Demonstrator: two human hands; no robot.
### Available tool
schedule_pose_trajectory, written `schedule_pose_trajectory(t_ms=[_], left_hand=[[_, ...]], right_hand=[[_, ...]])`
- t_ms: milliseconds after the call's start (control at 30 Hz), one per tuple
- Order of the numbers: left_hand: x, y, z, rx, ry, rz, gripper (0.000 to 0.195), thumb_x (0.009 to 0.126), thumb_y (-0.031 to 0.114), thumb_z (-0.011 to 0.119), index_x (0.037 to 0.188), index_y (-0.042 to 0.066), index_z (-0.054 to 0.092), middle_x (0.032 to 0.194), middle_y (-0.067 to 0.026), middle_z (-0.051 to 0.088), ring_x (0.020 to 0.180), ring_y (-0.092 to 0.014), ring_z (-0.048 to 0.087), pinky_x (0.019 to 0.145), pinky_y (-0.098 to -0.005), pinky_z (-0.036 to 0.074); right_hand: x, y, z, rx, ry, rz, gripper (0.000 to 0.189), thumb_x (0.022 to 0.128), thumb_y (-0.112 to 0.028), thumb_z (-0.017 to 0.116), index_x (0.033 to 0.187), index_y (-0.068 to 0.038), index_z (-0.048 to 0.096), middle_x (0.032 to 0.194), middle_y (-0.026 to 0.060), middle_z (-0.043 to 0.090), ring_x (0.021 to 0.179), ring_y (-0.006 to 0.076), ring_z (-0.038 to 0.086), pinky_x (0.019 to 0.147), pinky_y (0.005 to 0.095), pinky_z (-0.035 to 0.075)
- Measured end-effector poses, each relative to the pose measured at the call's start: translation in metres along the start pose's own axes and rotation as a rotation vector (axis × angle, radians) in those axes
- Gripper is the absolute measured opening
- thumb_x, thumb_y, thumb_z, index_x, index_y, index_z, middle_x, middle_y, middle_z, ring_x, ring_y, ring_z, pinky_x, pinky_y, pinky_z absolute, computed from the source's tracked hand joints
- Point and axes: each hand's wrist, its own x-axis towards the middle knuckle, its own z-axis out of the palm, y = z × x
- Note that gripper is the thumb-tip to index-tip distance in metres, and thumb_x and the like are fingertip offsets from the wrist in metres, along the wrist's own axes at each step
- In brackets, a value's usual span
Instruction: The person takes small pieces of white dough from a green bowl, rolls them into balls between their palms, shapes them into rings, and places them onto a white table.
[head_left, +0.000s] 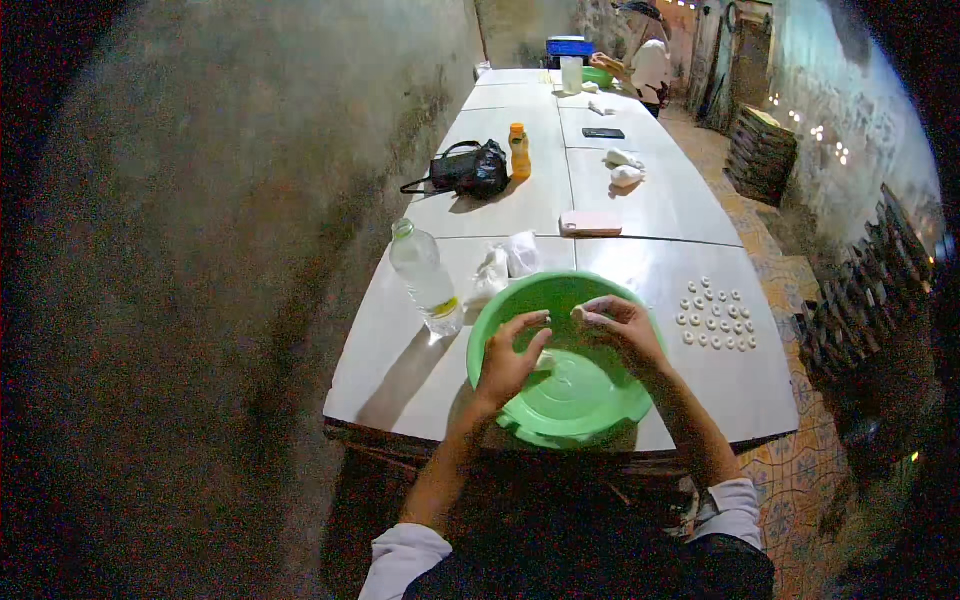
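Note:
Both hands are over a green plastic basin (570, 427) at the near end of a long white table. Between its thumb and fingertips my right hand (619, 326) pinches a small pale piece (577, 313), probably dough. My left hand (514, 360) has its thumb and fingers apart, with a whitish speck at the fingertips. Beneath it a pale lump (545, 361) lies in the basin. To the right of the basin, many small white rings (716, 322) lie in rows on the table.
A clear plastic bottle (427, 277) stands left of the basin, with white plastic bags (506, 266) behind. Farther back are a pink phone (591, 223), a black bag (469, 171), an orange bottle (519, 152) and a dark phone (603, 133). Another person (646, 64) works at the far end.

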Motion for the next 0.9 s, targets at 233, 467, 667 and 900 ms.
schedule_pose_trajectory(t_ms=[233,467,667,900], left_hand=[[-0.009,0.023,0.010,0.188,0.110,0.262,0.035,0.074,0.023,0.072,0.104,0.008,0.063,0.101,-0.0108,0.065,0.096,-0.026,0.060,0.097,-0.0457,0.037],[-0.009,0.020,0.013,0.256,0.203,0.321,0.025,0.074,0.020,0.071,0.096,0.007,0.066,0.093,-0.0099,0.065,0.091,-0.026,0.061,0.098,-0.0474,0.035],[-0.005,0.021,0.003,0.111,0.196,0.159,0.021,0.077,0.018,0.070,0.088,0.001,0.066,0.086,-0.0118,0.067,0.079,-0.019,0.064,0.074,-0.0308,0.049],[-0.008,0.023,0.005,-0.151,0.075,-0.073,0.024,0.082,0.024,0.067,0.089,0.001,0.066,0.080,-0.0049,0.066,0.074,-0.010,0.059,0.068,-0.0249,0.047]], right_hand=[[-0.004,0.015,0.011,0.015,-0.057,-0.030,0.020,0.080,-0.016,0.069,0.091,0.000,0.061,0.084,0.0062,0.065,0.073,0.0125,0.062,0.063,0.0251,0.052],[-0.005,0.018,0.017,-0.059,-0.022,-0.090,0.020,0.081,-0.012,0.066,0.096,0.000,0.062,0.088,0.0073,0.066,0.072,0.0105,0.060,0.065,0.0241,0.050],[-0.011,0.007,0.017,-0.271,-0.100,-0.236,0.027,0.079,-0.016,0.069,0.103,-0.005,0.064,0.093,0.0049,0.062,0.080,0.0105,0.059,0.066,0.0227,0.049],[-0.014,0.000,0.023,-0.531,-0.106,-0.503,0.029,0.076,-0.015,0.072,0.102,-0.004,0.064,0.091,0.0093,0.058,0.083,0.0137,0.057,0.069,0.0253,0.046]])
